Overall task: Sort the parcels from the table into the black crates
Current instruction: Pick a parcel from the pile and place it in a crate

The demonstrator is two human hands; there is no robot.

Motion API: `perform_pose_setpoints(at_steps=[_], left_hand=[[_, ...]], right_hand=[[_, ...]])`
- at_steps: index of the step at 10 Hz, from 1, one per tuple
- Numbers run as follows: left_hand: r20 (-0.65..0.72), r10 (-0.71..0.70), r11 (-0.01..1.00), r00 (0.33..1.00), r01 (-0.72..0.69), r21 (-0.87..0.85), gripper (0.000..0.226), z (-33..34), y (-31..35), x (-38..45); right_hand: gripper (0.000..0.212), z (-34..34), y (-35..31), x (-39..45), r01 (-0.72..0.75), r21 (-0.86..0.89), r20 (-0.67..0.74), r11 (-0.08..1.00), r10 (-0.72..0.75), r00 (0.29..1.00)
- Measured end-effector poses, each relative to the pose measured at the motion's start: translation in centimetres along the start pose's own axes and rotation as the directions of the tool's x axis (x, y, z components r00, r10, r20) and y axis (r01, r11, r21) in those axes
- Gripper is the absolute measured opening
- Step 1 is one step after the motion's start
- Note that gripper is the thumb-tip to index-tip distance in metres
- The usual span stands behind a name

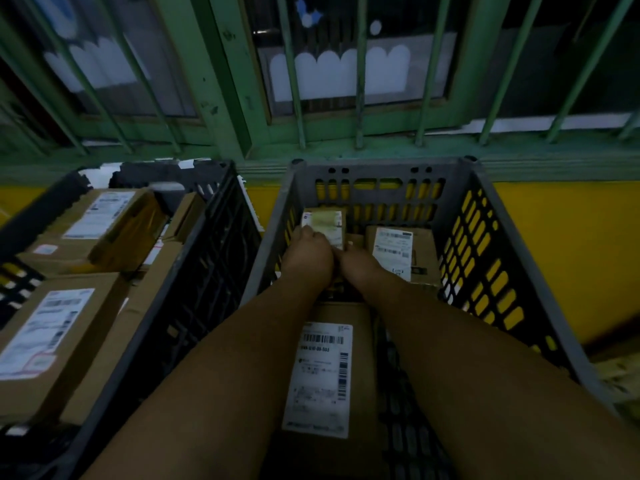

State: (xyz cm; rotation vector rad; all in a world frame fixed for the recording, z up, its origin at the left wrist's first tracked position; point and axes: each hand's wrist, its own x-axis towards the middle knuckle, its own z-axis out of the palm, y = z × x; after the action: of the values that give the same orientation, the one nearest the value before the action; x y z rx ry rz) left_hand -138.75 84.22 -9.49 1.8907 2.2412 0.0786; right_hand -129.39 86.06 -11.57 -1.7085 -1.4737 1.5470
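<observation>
inside right crate (485, 258): both hands, left (306, 259) & right (360, 265), grip small parcel (323, 221)

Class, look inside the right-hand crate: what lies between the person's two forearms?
In the head view, a brown parcel with a long white barcode label lies between the forearms, on the floor of the right crate.

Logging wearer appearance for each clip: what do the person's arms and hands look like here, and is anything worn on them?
Both forearms are bare, no sleeves in view. The left hand and right hand show no gloves, watch or bands; rings cannot be told in this dim picture.
</observation>
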Motion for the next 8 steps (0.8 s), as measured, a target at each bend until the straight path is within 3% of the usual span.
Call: perform_pose_setpoints(at_steps=[1,2,4,5,7,8], left_hand=[[0.007,-0.010,0.992,1.000,0.011,-0.125,0.034,-1.0,0.0,-0.4],[0.008,-0.061,0.962,0.998,0.061,-0.266,0.043,-2.2,0.2,-1.4],[0.000,-0.055,0.894,0.999,0.049,-0.446,0.054,-3.8,0.8,-3.4],[-0.019,0.010,0.864,1.000,-0.019,-0.503,0.049,-4.5,1.5,-4.7],[-0.025,0.171,0.720,0.985,-0.142,-0.679,0.030,-6.0,4.4,-8.6],[-0.008,0.282,0.667,0.959,-0.202,-0.717,0.038,-6.4,6.5,-10.4]], right_hand=[[0.045,-0.9,-0.6,-1.7,0.082,-0.101,0.013,0.991,-0.081,0.997],[0.043,-2.0,-0.5,-3.2,0.125,0.005,-0.080,0.992,-0.124,0.989],[0.038,-4.4,-0.6,-6.6,0.147,0.033,-0.221,0.989,-0.137,0.966],[0.024,-5.3,-0.3,-8.6,0.143,0.068,-0.303,0.987,-0.116,0.946],[0.037,-6.3,1.0,-13.8,0.169,0.098,-0.475,0.981,-0.104,0.874],[0.035,-7.0,1.8,-16.6,0.188,0.088,-0.553,0.978,-0.109,0.826]])
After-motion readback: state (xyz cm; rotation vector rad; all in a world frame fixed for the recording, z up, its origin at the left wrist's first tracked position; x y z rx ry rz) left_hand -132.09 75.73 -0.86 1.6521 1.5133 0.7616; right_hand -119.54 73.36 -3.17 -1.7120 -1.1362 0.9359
